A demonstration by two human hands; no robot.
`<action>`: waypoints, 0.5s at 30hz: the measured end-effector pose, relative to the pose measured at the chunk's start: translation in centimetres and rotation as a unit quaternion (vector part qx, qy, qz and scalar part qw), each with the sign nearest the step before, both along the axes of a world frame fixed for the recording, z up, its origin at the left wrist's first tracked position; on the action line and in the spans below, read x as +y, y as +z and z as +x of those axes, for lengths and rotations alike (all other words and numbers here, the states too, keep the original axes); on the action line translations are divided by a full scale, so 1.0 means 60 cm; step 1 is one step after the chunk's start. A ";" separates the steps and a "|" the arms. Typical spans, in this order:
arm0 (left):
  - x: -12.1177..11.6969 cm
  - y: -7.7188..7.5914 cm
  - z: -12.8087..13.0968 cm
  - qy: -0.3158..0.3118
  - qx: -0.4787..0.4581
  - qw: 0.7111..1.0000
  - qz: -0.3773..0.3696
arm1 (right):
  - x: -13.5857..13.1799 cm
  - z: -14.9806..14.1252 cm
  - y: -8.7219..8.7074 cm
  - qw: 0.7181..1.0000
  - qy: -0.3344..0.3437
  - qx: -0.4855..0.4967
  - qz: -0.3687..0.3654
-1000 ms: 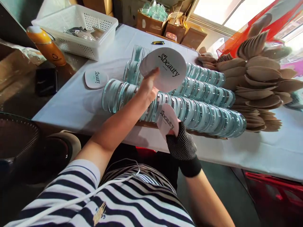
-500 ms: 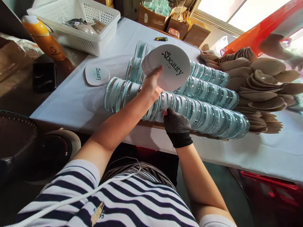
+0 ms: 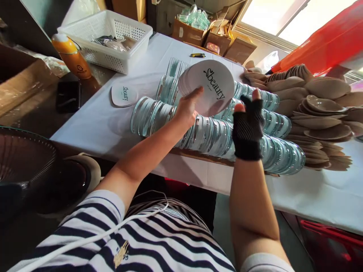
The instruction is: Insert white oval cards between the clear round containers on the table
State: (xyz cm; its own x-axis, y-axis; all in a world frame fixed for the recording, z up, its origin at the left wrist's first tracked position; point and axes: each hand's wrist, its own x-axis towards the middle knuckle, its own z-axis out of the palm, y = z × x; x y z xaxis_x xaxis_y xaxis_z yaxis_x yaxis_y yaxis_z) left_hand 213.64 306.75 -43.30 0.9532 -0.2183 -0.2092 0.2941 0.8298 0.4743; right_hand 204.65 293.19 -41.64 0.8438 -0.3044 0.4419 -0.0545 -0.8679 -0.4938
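The left hand (image 3: 187,108) has its grip clamped on a slightly fanned stack of cards (image 3: 211,85), at its 1 o'clock, above rows of clear containers (image 3: 210,136) on the worktop (image 3: 331,192). The gloved right hand (image 3: 249,121), at 3 o'clock, has thumb and finger apart and appears empty, though its palm is partly hidden. A light left thumb and even fan should let single cards part cleanly.

Left hand (image 3: 188,108) holds cards (image 3: 212,84); right (image 3: 248,122) (gloved) nearby
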 end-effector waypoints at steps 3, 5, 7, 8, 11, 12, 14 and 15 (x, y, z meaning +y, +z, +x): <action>0.007 0.007 -0.017 0.022 -0.024 0.999 0.020 | 0.026 0.037 0.018 0.996 0.011 -0.003 -0.088; 0.015 0.010 -0.030 0.031 -0.040 0.998 0.030 | 0.057 0.044 0.017 0.993 0.048 -0.024 -0.102; 0.028 0.013 -0.035 0.020 -0.050 0.998 0.035 | 0.080 0.041 0.014 0.995 0.056 -0.055 -0.060; 0.037 0.015 -0.034 0.010 -0.056 0.998 0.037 | 0.085 0.034 0.014 0.996 0.041 -0.074 -0.031; 0.076 0.020 -0.011 0.025 -0.066 0.997 0.044 | 0.077 -0.027 0.024 0.991 0.001 -0.131 0.024; 0.091 0.020 0.001 0.041 -0.061 0.996 0.047 | 0.072 -0.061 0.029 0.991 0.007 -0.133 0.023; 0.118 0.017 0.024 0.064 -0.044 0.996 0.048 | 0.070 -0.136 0.034 0.997 0.057 -0.049 0.001; 0.128 0.014 0.033 0.068 -0.036 0.996 0.049 | 0.075 -0.170 0.035 0.998 0.064 0.011 -0.015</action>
State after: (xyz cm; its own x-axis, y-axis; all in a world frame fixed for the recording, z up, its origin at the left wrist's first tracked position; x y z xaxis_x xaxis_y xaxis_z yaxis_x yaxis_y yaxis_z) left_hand 215.62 314.41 -42.45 0.9860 -0.0674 -0.1526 0.1436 0.8086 0.5705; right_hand 194.47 297.68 -39.56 0.8844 -0.1813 0.4301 0.0469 -0.8823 -0.4683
